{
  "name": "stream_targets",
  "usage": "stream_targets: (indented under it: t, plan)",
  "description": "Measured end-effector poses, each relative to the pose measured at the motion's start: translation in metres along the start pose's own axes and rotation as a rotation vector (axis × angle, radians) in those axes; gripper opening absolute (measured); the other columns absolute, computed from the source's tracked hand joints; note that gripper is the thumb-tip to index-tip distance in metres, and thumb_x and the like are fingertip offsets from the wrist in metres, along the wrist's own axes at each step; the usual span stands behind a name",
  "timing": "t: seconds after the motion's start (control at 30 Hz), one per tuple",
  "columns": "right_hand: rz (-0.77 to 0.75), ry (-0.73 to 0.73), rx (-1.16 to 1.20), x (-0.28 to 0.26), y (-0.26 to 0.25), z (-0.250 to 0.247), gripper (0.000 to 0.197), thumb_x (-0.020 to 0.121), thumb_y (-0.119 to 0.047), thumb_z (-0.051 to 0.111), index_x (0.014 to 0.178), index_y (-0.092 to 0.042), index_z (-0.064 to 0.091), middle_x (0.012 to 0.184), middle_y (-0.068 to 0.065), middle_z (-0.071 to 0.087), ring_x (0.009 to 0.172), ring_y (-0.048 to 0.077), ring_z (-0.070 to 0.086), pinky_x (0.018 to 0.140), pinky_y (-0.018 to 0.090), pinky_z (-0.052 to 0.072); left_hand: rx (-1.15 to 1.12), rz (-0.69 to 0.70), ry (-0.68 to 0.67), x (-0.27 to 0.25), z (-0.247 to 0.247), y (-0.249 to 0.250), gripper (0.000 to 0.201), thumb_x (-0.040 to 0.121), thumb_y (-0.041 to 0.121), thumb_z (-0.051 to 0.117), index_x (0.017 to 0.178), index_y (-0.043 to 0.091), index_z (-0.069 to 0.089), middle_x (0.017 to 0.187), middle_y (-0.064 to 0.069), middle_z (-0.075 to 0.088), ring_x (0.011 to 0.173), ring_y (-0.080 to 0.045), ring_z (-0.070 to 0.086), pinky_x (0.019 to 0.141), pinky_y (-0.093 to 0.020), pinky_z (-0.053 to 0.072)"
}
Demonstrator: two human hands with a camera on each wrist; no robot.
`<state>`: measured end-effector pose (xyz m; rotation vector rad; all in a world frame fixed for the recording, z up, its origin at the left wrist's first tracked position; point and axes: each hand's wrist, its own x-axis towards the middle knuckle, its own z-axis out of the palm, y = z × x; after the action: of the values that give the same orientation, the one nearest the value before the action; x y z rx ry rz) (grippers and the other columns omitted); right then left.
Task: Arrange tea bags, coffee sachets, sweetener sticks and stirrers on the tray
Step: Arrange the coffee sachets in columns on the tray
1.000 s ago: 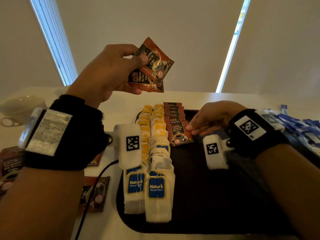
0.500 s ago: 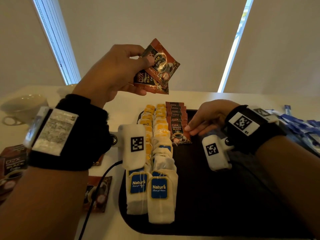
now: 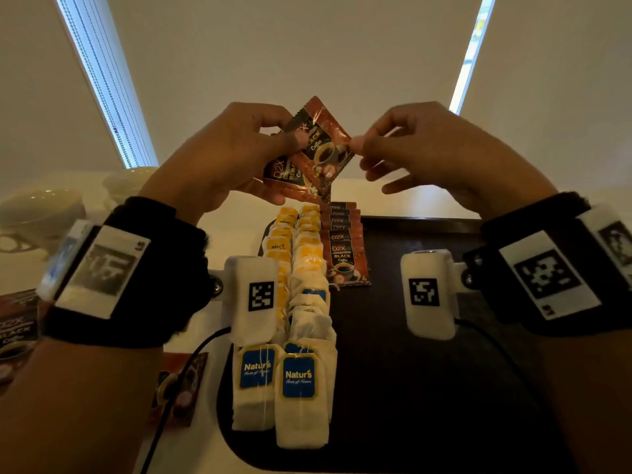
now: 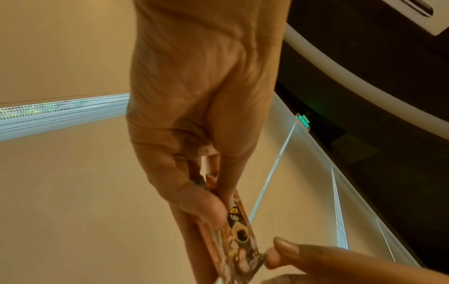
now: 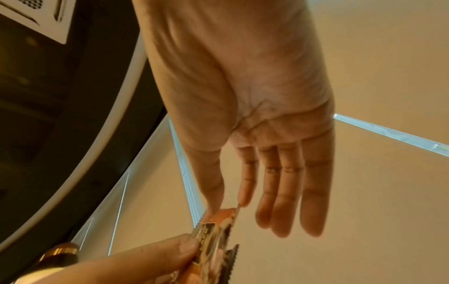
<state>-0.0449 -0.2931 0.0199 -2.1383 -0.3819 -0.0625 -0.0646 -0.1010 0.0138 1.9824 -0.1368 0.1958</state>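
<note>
My left hand (image 3: 239,155) is raised above the table and grips a small stack of brown black-coffee sachets (image 3: 294,176). My right hand (image 3: 410,148) pinches the right corner of the front sachet (image 3: 323,148) between thumb and forefinger; its other fingers stay straight. The left wrist view shows the coffee sachets (image 4: 233,236) edge-on, and the right wrist view shows the pinched sachet (image 5: 218,226) from below. On the dark tray (image 3: 427,388) below lie two rows of tea bags (image 3: 301,336) and a row of coffee sachets (image 3: 343,248).
White cups (image 3: 37,217) stand at the far left of the table. More coffee sachets (image 3: 15,333) lie loose on the table left of the tray, and one (image 3: 181,388) lies by the tray's left edge. The tray's right half holds nothing.
My right hand has left the sachet row on the tray, risen and pinched the front sachet held by my left hand. The left hand has shifted slightly right and down.
</note>
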Motion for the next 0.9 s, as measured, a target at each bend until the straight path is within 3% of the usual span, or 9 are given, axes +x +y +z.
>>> stream_targets:
  t: [0.17,0.27,0.33,0.47,0.53,0.7,0.8,0.9]
  plan:
    - [-0.122,0.111,-0.057,0.000,0.000,0.007,0.043,0.079,-0.044,0.068,0.113,-0.022,0.052,0.094,-0.003,0.065,0.088,0.012,0.065,0.072,0.032,0.058,0.010,0.010,-0.041,-0.003,-0.004,0.001,0.012,0.088,0.026,0.061,0.100,0.030,0.064,0.089,0.003,0.068,0.063,-0.006,0.069,0.044,-0.020,0.052]
    - [-0.186,0.178,-0.077,0.004,0.004,0.011,0.045,0.080,-0.046,0.067,0.117,-0.026,0.052,0.097,-0.010,0.060,0.090,0.007,0.060,0.075,0.031,0.056,0.067,0.002,-0.081,-0.003,-0.004,0.002,0.016,0.087,0.028,0.062,0.103,0.031,0.064,0.087,0.004,0.069,0.065,-0.007,0.070,0.043,-0.019,0.051]
    - [-0.239,0.194,-0.113,0.005,0.005,0.011,0.038,0.082,-0.042,0.067,0.116,-0.028,0.055,0.094,-0.016,0.057,0.088,0.003,0.058,0.075,0.026,0.051,0.106,-0.012,-0.118,-0.003,-0.003,0.002,0.015,0.085,0.029,0.062,0.100,0.032,0.064,0.085,0.003,0.070,0.065,-0.009,0.070,0.043,-0.020,0.051]
    - [-0.278,0.154,-0.151,0.003,0.002,0.014,0.006,0.084,-0.030,0.067,0.088,-0.027,0.068,0.080,-0.015,0.063,0.074,0.001,0.060,0.065,0.019,0.044,0.164,-0.028,-0.208,-0.003,-0.001,0.003,0.014,0.084,0.024,0.064,0.095,0.031,0.066,0.081,0.001,0.071,0.065,-0.014,0.071,0.042,-0.019,0.050]
    - [-0.239,0.139,-0.171,0.002,0.000,0.013,0.003,0.081,-0.028,0.070,0.082,-0.025,0.069,0.078,-0.013,0.064,0.072,0.001,0.059,0.061,0.015,0.042,0.183,-0.019,-0.231,-0.004,-0.001,0.003,0.015,0.081,0.023,0.066,0.096,0.025,0.066,0.081,-0.002,0.072,0.068,-0.015,0.072,0.043,-0.019,0.051]
    - [-0.052,0.034,-0.123,-0.002,-0.001,0.003,0.008,0.078,-0.024,0.072,0.079,-0.017,0.069,0.079,0.000,0.068,0.072,0.010,0.061,0.064,0.026,0.052,0.120,0.034,-0.139,-0.001,-0.002,0.002,0.024,0.081,0.018,0.067,0.104,0.020,0.063,0.081,-0.002,0.072,0.069,-0.014,0.072,0.051,-0.021,0.057]
    - [0.096,-0.093,-0.137,-0.003,0.004,-0.003,0.007,0.079,-0.020,0.071,0.080,-0.015,0.066,0.069,-0.006,0.067,0.063,0.004,0.062,0.057,0.017,0.049,0.079,0.052,-0.050,0.001,-0.002,0.000,0.031,0.084,0.014,0.065,0.113,0.023,0.057,0.092,-0.002,0.069,0.073,-0.014,0.072,0.054,-0.022,0.057]
    - [0.208,-0.153,-0.200,-0.002,0.010,-0.011,0.007,0.078,-0.018,0.072,0.079,-0.013,0.066,0.056,-0.009,0.067,0.059,0.003,0.062,0.058,0.018,0.048,0.072,0.065,0.048,0.005,-0.004,-0.003,0.031,0.086,0.012,0.065,0.113,0.023,0.056,0.105,-0.005,0.064,0.079,-0.017,0.069,0.055,-0.022,0.058]
